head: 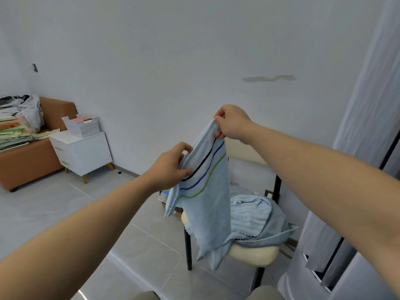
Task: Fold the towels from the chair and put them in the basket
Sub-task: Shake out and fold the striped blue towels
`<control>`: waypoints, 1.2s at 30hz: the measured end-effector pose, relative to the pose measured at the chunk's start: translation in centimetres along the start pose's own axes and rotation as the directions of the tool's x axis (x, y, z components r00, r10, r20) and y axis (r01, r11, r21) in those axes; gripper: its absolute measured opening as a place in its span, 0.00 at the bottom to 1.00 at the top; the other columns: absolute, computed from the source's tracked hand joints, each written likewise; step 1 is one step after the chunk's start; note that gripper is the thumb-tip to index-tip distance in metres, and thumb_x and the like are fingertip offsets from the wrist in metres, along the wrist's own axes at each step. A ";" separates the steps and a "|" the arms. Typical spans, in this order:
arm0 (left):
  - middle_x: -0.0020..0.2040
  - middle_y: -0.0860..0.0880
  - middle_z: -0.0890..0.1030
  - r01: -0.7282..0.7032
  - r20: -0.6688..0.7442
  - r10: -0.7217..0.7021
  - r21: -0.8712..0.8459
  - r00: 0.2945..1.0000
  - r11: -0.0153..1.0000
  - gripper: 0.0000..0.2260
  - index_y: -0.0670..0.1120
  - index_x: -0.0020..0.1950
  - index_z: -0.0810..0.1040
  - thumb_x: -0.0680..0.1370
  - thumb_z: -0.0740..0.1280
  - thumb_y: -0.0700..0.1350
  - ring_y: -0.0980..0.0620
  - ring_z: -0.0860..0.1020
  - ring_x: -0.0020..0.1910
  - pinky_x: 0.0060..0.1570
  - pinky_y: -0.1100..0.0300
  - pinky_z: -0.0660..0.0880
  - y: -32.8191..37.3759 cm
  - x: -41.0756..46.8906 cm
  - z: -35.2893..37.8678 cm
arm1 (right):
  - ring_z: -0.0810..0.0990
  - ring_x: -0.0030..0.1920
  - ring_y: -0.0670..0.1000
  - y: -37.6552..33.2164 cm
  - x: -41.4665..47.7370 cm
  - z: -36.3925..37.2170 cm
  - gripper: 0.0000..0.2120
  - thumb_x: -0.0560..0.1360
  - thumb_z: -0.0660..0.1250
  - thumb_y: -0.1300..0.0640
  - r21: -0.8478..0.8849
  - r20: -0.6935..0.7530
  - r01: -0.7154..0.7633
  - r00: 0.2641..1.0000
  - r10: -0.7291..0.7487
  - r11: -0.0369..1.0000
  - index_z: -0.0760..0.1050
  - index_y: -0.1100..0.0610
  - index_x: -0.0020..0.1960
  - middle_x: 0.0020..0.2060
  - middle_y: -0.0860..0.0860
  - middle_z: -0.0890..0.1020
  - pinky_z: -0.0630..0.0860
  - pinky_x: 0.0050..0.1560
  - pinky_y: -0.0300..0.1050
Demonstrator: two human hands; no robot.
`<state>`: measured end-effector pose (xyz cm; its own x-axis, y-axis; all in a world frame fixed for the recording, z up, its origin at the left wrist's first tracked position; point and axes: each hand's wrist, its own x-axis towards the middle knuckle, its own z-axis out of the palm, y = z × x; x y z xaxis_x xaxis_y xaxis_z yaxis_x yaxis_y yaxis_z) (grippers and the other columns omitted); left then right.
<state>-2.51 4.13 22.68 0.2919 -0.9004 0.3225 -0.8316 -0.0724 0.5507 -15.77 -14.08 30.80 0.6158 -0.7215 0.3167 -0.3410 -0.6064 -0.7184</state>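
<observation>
Towel (205,191) of pale blue cloth, crossed by a black, a blue and a green stripe, hangs in the air between both hands, in front of the chair (253,254). The right hand (232,124) is the higher one: its thumb and fingers pinch the top corner, bunching the cloth there. The left hand (171,167) is lower and to the left, its fingers and thumb curled round the side edge near the stripes. From there the towel drops in loose folds, and its scalloped lower end hangs in front of the seat's front edge; whether it touches the cushion I cannot tell.

On the cream seat lies a pile (262,219) of more blue cloth, a striped piece on top of a plainer one, one corner spilling over the right side. The chair has thin black legs and stands near the white wall (173,61), just beside a grey curtain (368,126) on the right.

Well apart, at the left, the white basket (84,128) with perforated walls sits on a white nightstand (86,154), something pink inside it. Touching or just beside the nightstand is a brown sofa (26,163) bearing a stack (13,131) of flat, pale green and orange things.
</observation>
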 end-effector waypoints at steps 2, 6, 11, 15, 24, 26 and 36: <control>0.43 0.55 0.80 -0.016 0.031 0.013 0.097 0.999 0.995 0.11 0.53 0.54 0.73 0.75 0.71 0.44 0.55 0.78 0.43 0.42 0.61 0.75 -0.5 -0.1 0.1 | 0.85 0.41 0.55 0.4 1.0 -1.0 0.06 0.83 0.60 0.59 0.006 -0.088 -0.020 0.996 0.020 1.000 0.73 0.54 0.47 0.46 0.59 0.82 0.84 0.39 0.47; 0.42 0.51 0.81 0.022 0.056 -0.034 0.205 0.998 0.978 0.02 0.49 0.45 0.77 0.78 0.66 0.44 0.51 0.78 0.43 0.42 0.59 0.75 -1.4 -0.2 -0.6 | 0.84 0.46 0.58 1.9 2.2 -3.2 0.02 0.80 0.63 0.61 -0.037 -0.220 -0.063 0.974 0.054 0.997 0.75 0.56 0.50 0.48 0.59 0.82 0.84 0.47 0.54; 0.41 0.49 0.81 0.060 0.014 -0.067 0.278 0.998 0.959 0.07 0.46 0.46 0.80 0.80 0.65 0.46 0.49 0.77 0.42 0.42 0.57 0.73 -2.6 0.0 -3.0 | 0.83 0.48 0.59 3.8 2.0 -4.3 0.03 0.79 0.63 0.60 -0.061 -0.277 -0.119 0.956 0.098 0.991 0.75 0.55 0.51 0.49 0.59 0.82 0.83 0.49 0.54; 0.39 0.49 0.78 0.037 -0.079 -0.013 0.310 0.997 0.950 0.11 0.45 0.42 0.78 0.81 0.65 0.49 0.48 0.75 0.41 0.42 0.54 0.70 -3.3 0.2 -4.7 | 0.84 0.47 0.59 4.7 1.6 -4.3 0.05 0.81 0.61 0.61 -0.033 -0.278 -0.128 0.954 0.114 0.991 0.75 0.55 0.52 0.51 0.59 0.81 0.83 0.42 0.48; 0.38 0.53 0.79 0.074 -0.312 -0.015 0.179 0.950 0.981 0.07 0.47 0.47 0.79 0.81 0.66 0.49 0.55 0.77 0.36 0.28 0.64 0.70 -3.6 -0.1 -6.3 | 0.84 0.39 0.56 5.3 0.6 -4.3 0.10 0.82 0.57 0.61 -0.068 -0.166 -0.161 0.975 0.148 0.985 0.77 0.56 0.52 0.45 0.60 0.82 0.84 0.42 0.49; 0.40 0.52 0.80 0.086 -0.317 -0.032 0.158 0.948 0.984 0.03 0.51 0.52 0.76 0.81 0.66 0.50 0.53 0.79 0.37 0.30 0.63 0.71 -4.0 0.0 -6.6 | 0.83 0.36 0.54 5.3 0.4 -4.4 0.10 0.83 0.57 0.60 -0.108 -0.150 -0.158 0.979 0.141 0.982 0.77 0.57 0.53 0.45 0.59 0.82 0.81 0.37 0.46; 0.40 0.49 0.83 0.256 -0.210 -0.193 0.335 0.958 0.907 0.09 0.49 0.48 0.79 0.81 0.65 0.54 0.50 0.81 0.37 0.39 0.55 0.77 -5.2 1.0 -7.8 | 0.86 0.38 0.55 5.8 -0.9 -4.9 0.09 0.82 0.58 0.60 -0.119 0.089 -0.125 0.987 0.136 0.985 0.77 0.58 0.52 0.46 0.58 0.82 0.76 0.30 0.45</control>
<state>5.77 6.97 26.11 0.5397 -0.7588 0.3647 -0.8375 -0.4399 0.3241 -21.81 -18.55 29.39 0.6240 -0.7649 0.1598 -0.4979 -0.5468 -0.6732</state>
